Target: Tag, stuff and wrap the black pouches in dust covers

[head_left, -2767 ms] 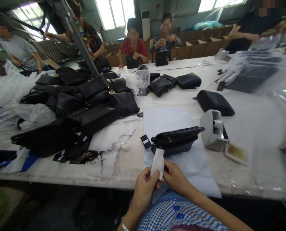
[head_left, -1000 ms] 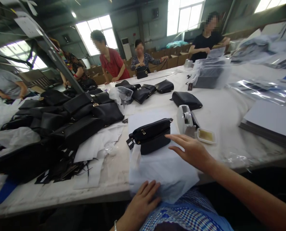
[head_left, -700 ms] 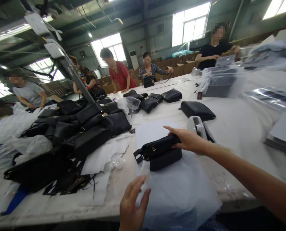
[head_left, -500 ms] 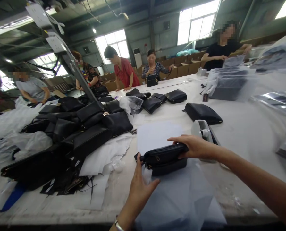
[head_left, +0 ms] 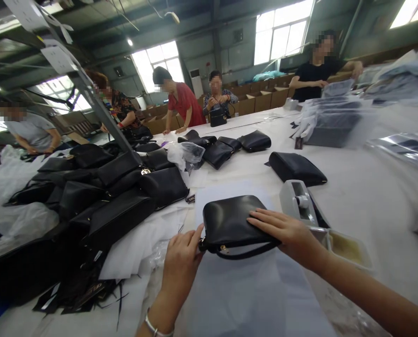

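A black handbag (head_left: 234, 219) lies face up on white paper sheets in front of me, its zip edge and strap (head_left: 247, 252) toward me. My left hand (head_left: 183, 252) is closed at the bag's left corner, beside a metal ring; its fingertips are partly hidden. My right hand (head_left: 286, 231) rests on the bag's right side, fingers stretched flat over the leather; its thumb is out of sight. Below the bag, white sheets (head_left: 251, 299) lie stacked. Just beyond my right hand stands a grey tape dispenser (head_left: 298, 201), beside a small tray with yellowish contents (head_left: 347, 248).
Black bags (head_left: 117, 206) are heaped at left, with plastic wrap (head_left: 36, 220) and black hang tags (head_left: 85, 290). Another black bag (head_left: 295, 167) lies behind the dispenser. Wrapped bags (head_left: 335, 121) stand at right. Several people work around the table, one in a red shirt (head_left: 186, 105).
The handbag has been turned from upright, zip on top, to lying face up. My right hand has flattened onto it, and my left hand has closed at its corner. The view has shifted slightly.
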{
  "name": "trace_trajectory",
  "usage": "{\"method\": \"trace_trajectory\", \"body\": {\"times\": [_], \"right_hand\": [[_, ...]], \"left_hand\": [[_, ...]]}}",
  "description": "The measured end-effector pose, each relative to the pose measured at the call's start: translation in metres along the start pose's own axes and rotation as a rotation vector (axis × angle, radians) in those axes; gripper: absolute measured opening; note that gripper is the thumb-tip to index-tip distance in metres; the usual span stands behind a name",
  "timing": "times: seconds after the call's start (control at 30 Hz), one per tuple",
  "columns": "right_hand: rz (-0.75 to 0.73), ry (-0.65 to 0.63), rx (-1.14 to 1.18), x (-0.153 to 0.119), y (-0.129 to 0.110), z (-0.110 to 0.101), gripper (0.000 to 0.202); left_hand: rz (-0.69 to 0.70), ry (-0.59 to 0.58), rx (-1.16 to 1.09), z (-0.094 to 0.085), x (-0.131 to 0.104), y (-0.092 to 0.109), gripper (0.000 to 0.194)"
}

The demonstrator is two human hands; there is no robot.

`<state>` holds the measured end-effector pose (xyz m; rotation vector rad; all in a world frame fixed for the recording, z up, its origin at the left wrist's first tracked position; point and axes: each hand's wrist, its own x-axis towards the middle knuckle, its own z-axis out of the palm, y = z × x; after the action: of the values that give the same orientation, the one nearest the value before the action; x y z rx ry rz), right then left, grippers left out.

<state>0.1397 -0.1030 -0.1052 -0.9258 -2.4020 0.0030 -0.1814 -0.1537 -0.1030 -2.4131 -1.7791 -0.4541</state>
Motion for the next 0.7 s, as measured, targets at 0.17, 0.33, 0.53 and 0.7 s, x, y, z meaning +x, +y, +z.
{"method": "trace_trajectory", "body": {"times": [0.17,0.33,0.53,0.7], "right_hand": [[-0.037,0.020,-0.090,-0.039,-0.006,0.021,0.080],[0.000,0.017,-0.054,-0.050,-0.005,0.021,0.076],[0.043,0.022,0.012,-0.037,-0.003,0.016,0.080],[0.077,0.032,0.036,-0.026,-0.002,0.014,0.077]], "left_hand": [[0.044,0.161,-0.093,0.022,-0.028,0.015,0.062],[0.372,0.218,-0.390,0.035,-0.080,0.033,0.045],[0.527,-0.144,-0.363,0.041,-0.093,0.062,0.070],[0.505,-0.264,-0.339,0.063,-0.090,0.093,0.044]]}}
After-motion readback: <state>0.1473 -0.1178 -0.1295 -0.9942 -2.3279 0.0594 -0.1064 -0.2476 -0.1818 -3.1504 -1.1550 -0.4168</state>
